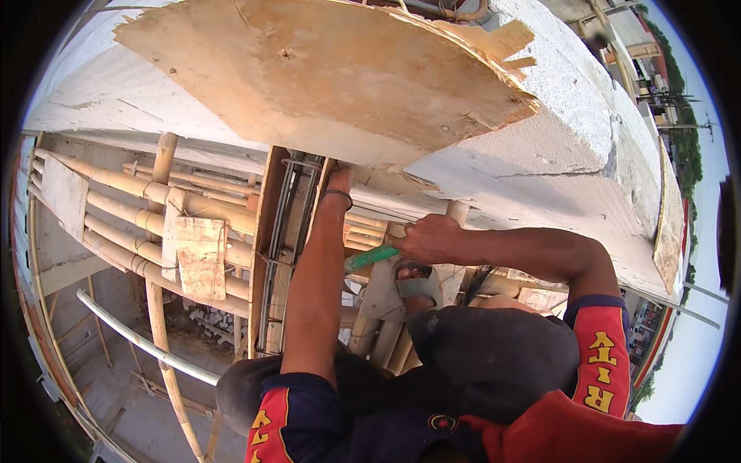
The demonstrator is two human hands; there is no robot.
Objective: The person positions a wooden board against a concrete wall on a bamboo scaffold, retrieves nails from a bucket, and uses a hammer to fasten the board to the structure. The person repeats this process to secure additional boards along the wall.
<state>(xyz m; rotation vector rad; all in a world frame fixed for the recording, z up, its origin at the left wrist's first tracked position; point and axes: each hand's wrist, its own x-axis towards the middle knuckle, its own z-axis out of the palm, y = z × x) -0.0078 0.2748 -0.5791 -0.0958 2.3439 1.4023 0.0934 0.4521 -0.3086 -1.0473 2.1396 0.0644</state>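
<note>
My left hand [340, 179] reaches up beside a narrow wooden formwork channel [272, 224] with steel rebar [296, 208] running inside it. Its fingers are hidden under the edge of a broken plywood sheet [324, 77], so their grip does not show. A dark band circles that wrist. To the right, my right hand [432, 238] is closed around the end of a green tool handle [372, 258]. The handle slants down and left toward my left forearm; its working end cannot be made out. Below it is my sandalled foot [417, 287] on a board.
Bamboo poles [131, 202] lashed as scaffolding run across the left, with small boards on them. A pale curved pipe [147, 343] crosses lower left above a floor far below. White concrete [532, 147] overhangs ahead and right. The drop on the right shows distant buildings.
</note>
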